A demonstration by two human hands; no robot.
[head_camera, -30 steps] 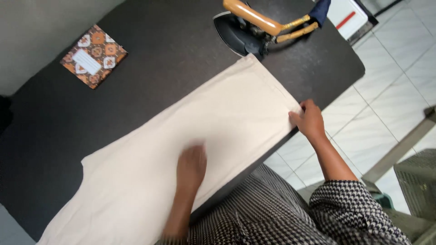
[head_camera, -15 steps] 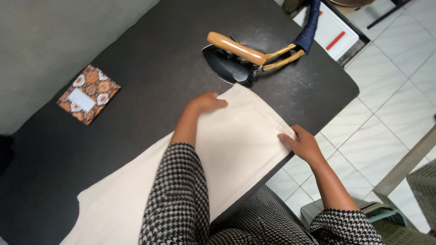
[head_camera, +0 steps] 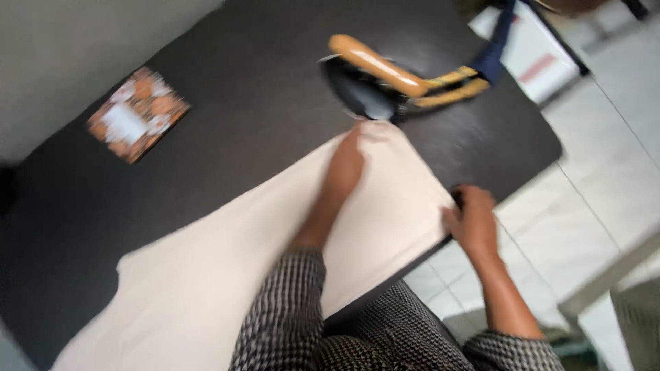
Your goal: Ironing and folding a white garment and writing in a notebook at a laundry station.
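Beside the iron (head_camera: 375,86), I press the left hand (head_camera: 346,165) flat and unclenched on the cream cloth (head_camera: 227,254) while the right hand (head_camera: 472,220) pinches its counter-edge corner; smoothing step, needing even tension.

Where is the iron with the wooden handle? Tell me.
The iron with the wooden handle sits on the dark table, far right side, just beyond the cream cloth.

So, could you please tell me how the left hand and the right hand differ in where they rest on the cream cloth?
The left hand lies flat on the cream cloth, reaching to its far end beside the iron; the right hand sits at the cloth's near corner by the edge of the dark table. The left arm stretches across the cloth, while the right arm stays off it, over the tiled floor. Both touch the cloth, and both arms wear checked sleeves.
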